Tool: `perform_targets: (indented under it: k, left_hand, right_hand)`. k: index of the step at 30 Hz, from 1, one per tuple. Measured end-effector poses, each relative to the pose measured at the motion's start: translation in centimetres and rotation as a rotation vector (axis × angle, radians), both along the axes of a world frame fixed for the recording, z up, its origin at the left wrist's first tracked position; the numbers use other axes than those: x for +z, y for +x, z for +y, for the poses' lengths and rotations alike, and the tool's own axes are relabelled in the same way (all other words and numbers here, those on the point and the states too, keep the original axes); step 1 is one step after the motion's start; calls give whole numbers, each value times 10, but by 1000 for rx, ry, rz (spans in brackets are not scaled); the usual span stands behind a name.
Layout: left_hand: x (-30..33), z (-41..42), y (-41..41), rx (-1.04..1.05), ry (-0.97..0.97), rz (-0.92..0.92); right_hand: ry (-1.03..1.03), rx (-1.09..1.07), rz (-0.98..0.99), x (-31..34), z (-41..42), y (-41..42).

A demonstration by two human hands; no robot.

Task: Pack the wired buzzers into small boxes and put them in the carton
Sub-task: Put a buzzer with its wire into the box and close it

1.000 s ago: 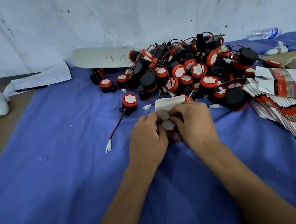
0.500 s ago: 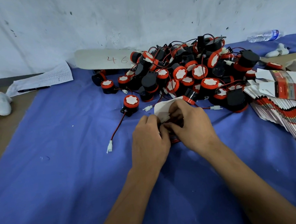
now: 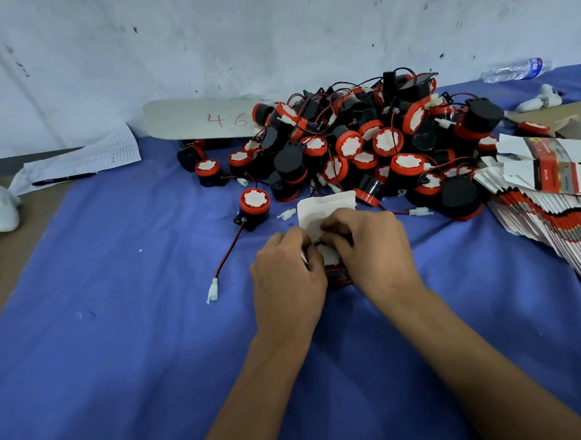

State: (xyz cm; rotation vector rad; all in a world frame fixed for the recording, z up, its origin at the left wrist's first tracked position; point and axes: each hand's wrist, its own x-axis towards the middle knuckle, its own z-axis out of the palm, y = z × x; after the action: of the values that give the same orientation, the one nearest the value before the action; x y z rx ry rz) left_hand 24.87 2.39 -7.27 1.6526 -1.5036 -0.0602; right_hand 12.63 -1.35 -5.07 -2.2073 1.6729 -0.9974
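left hand [image 3: 287,280] fingers curled | right hand [image 3: 373,249] fingers curled

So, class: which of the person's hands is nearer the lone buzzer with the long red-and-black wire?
Left. The left hand sits just below and right of the lone buzzer; the right hand lies farther right, beyond the left, on the small box.

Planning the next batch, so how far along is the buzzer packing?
No finished boxes or carton show. In hand: the left hand and right hand hold one small box, flap open, with a buzzer inside. Left: the big buzzer pile, a loose buzzer and the stack of flat boxes.
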Motion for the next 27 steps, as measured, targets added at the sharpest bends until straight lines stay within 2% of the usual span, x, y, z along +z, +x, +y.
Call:
perform_targets:
  k: [6,9,18,27]
  left_hand:
    - [2,2,0,-10,-5,-80]
    - [3,2,1,-33,11,-72]
    - [-4,-4,5,-159,55,253]
    - [-7,-4,3,-199,47,225]
  right_hand:
    - [-27,-71,248,1,0,9]
    - [-48,-96,292,0,-1,11]
    - [-23,-25,187,6,9,6]
    - [-37,192,75,10,5,-13]
